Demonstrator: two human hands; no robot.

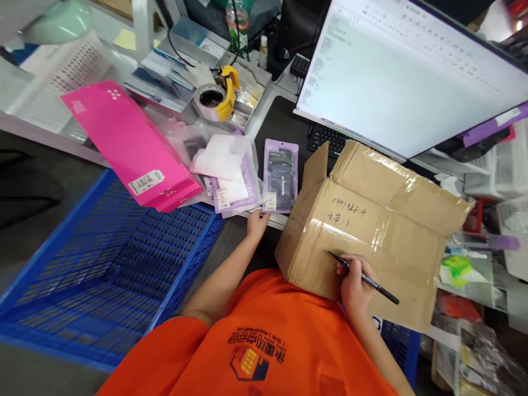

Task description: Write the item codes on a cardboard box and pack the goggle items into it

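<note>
My right hand (355, 280) is closed round a black marker pen (381, 290), its tip just at the face of a cardboard box (383, 264). Handwritten black lines with numbers stand on the box above the tip. At the desk's front edge, the curled fingers of my left hand (257, 225) pinch the lower left corner of a purple-edged pouch (282, 176), which has a dark window and a white label. Beside it lie another purple pouch (252, 179) and crumpled white packaging (225, 157).
Bright pink flat boxes (127, 143) are stacked at left above a blue plastic crate (193, 236). Behind them sits a yellow tape dispenser (227, 93). A monitor (396, 71) and keyboard (328, 142) are beyond the cardboard box. White baskets (478, 170) stand at right.
</note>
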